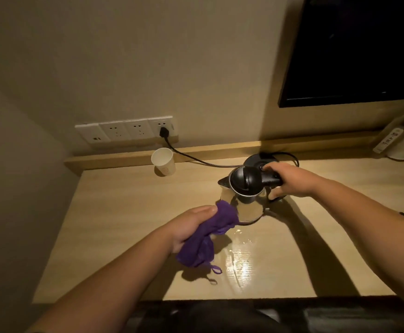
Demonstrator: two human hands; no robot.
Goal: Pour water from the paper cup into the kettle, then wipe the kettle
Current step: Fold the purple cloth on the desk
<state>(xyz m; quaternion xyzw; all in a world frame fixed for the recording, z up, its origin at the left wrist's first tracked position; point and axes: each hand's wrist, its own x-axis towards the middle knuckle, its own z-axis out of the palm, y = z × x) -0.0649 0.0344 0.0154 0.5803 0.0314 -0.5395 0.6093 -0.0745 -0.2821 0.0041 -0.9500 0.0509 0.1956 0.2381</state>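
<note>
The kettle (245, 195) stands upright on the worktop (124, 212), spout pointing left, handle off to the right. Right hand (290, 180) has a clenched grip on that handle, the sensible spot, since the steel body looks slick and it's probably heavy with water. Left hand (191, 227) grasps the soft purple cloth (205, 236) against its side.

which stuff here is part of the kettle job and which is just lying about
Part of the job:
kettle
purple cloth, held in the left hand
right hand on the kettle handle
paper cup

Just lying about:
kettle base
wall sockets
remote
screen
</note>
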